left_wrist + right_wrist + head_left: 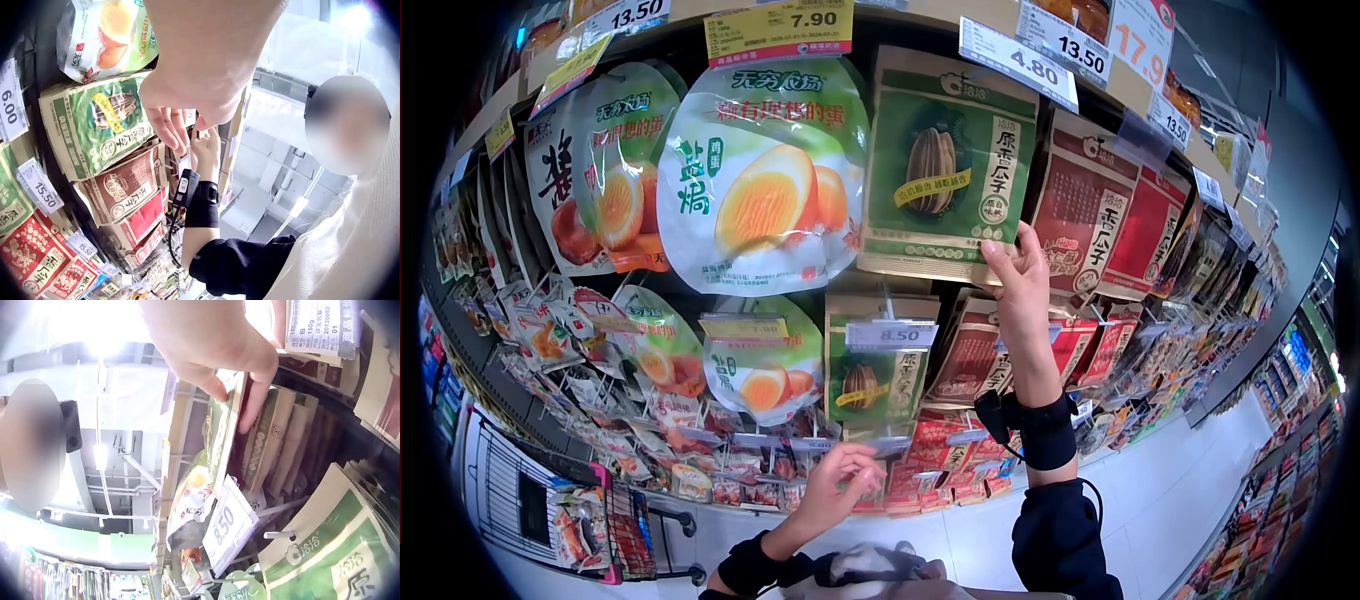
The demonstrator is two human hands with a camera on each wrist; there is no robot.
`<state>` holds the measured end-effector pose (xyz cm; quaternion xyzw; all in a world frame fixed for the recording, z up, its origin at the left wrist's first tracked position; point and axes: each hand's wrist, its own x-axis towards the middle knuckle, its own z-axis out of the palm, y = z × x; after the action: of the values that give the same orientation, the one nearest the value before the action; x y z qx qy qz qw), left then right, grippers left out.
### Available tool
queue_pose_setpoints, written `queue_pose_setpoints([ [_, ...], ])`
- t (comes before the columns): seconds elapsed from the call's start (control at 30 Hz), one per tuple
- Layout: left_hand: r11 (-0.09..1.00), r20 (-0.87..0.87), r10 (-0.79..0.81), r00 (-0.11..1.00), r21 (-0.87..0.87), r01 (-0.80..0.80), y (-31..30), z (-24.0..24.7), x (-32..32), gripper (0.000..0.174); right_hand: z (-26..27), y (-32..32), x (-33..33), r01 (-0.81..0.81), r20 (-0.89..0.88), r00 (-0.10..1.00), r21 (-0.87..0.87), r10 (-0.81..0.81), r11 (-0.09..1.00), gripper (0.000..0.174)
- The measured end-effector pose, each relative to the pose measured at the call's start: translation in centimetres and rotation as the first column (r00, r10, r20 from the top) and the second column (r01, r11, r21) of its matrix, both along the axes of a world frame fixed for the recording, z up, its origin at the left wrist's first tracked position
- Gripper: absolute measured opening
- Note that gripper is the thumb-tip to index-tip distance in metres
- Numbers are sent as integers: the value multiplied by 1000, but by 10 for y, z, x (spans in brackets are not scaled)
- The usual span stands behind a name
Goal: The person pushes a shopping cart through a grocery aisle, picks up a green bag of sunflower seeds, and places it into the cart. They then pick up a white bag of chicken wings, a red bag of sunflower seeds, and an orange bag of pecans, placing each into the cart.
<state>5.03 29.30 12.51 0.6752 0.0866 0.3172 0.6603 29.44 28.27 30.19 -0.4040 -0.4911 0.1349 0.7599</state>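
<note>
A green and tan bag of sunflower seeds (pixel 945 165) hangs at the front of the upper row in the head view. My right hand (pixel 1025 285) pinches its lower right corner, thumb in front. In the right wrist view the bag's edge (pixel 222 434) runs between the thumb and fingers, with more bags (pixel 269 437) of the same kind behind it. My left hand (pixel 840 485) is lower down, before the bottom rows, its fingers loosely bent and holding nothing. The left wrist view shows that hand (pixel 194 87) overlapping the green bag (pixel 103 125).
White and green egg packs (pixel 765 180) hang left of the bag, brown seed bags (pixel 1085 205) to its right. An 8.50 price tag (pixel 892 336) juts out below, over another green bag (pixel 870 385). A shopping cart (pixel 540 490) with packs inside stands at the lower left.
</note>
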Motion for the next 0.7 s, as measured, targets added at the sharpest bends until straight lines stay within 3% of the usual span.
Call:
queue_pose_setpoints([
  [0.07, 1000, -6, -5, 1000, 2, 5, -1, -1, 1, 22, -1, -7, -3, 35, -32, 999, -81, -37, 996, 38],
  [0.17, 1000, -24, -11, 1000, -2, 11, -2, -4, 1, 22, -11, -9, -3, 104, 68, 992, 15, -104, 995, 42],
  [0.33, 1000, -32, -20, 999, -6, 20, -5, -7, 1, 21, -22, -22, -8, 111, 78, 991, 21, -112, 994, 52],
  [0.7, 1000, -37, -27, 999, 4, 27, -10, -8, 0, 21, -36, -38, -17, 95, 50, 994, 107, -101, 990, 49],
])
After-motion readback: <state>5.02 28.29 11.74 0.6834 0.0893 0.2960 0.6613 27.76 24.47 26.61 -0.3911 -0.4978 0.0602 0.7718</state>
